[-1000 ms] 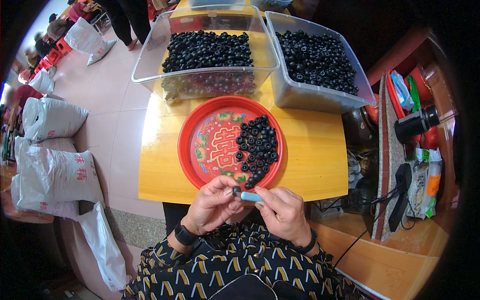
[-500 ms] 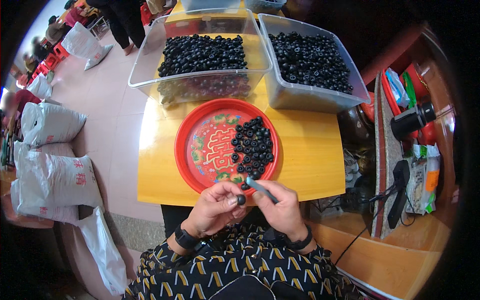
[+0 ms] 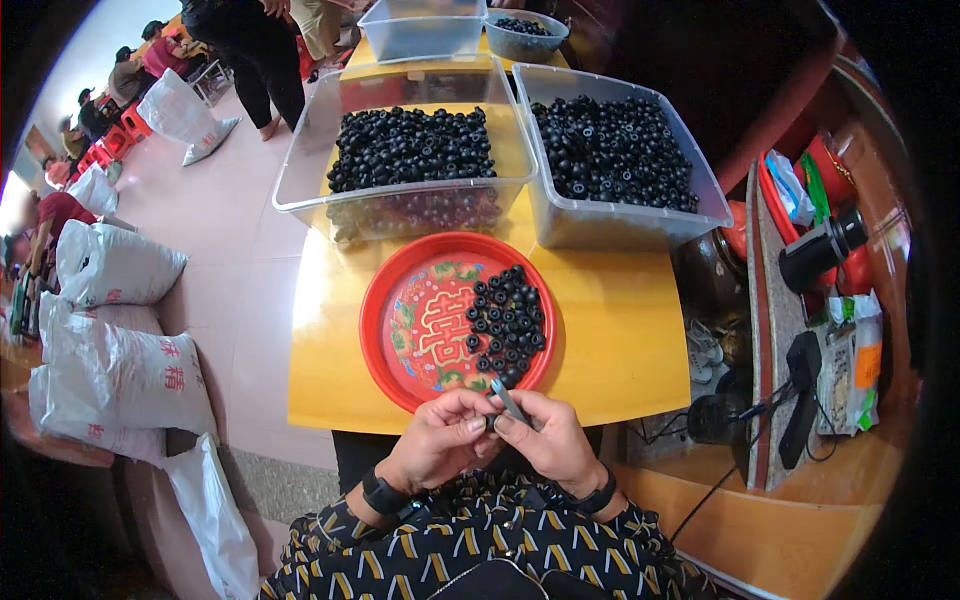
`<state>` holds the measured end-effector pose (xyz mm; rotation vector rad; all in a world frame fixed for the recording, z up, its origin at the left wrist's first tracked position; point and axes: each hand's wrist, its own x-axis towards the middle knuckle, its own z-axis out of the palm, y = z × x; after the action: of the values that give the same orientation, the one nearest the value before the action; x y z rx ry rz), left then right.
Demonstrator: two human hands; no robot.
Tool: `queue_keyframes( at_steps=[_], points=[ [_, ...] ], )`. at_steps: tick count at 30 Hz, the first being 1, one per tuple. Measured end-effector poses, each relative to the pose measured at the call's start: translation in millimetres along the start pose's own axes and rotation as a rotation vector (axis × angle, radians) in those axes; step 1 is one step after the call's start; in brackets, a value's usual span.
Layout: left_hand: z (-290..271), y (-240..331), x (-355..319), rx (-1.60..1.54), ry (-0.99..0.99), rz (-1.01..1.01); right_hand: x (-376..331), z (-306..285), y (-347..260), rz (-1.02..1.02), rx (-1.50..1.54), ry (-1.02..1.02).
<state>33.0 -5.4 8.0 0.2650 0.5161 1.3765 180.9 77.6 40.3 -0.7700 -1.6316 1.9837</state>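
Left grip: my left hand (image 3: 445,437) is closed, thumb and fingertips pinched together on a small black bead (image 3: 490,423).
Right grip: my right hand (image 3: 552,438) is clamped around a slim blue-grey tool (image 3: 509,401), its visible end slanting up and leftward; whether my right thumb presses the bead I cannot tell.
Bead's place: between my two hands, just this side of a round red tray (image 3: 372,310).
Tray's load: loose black beads (image 3: 508,325) bunched on the right, beside a printed pattern.
Under the tray: a yellow table (image 3: 620,350).
Beyond it: a clear tub (image 3: 300,203) and a cloudier tub (image 3: 620,230), side by side, both holding heaped black beads.
My left: stuffed white sacks (image 3: 135,375).
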Motion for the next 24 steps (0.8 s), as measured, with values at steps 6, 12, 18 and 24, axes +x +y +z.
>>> queue_keyframes(
  at_steps=[6, 12, 18, 24],
  points=[
    [1.4, 5.4, 4.3, -0.127, -0.052, 0.027, -1.6, -2.5, 5.0, -0.319, -0.379, 0.145],
    [-2.5, 7.5, 5.3, -0.147, -0.039, 0.057, -16.5, -15.7, 1.0, -0.422, -0.752, 0.173],
    [-7.6, 5.2, 3.7, -0.151, -0.011, 0.080, -15.1, -11.3, 0.7, -0.480, -0.848, 0.125],
    [-5.5, 7.1, 4.0, -0.158, -0.014, 0.073, -15.5, -10.8, 1.9, -0.485, -0.876, 0.158]
  ],
)
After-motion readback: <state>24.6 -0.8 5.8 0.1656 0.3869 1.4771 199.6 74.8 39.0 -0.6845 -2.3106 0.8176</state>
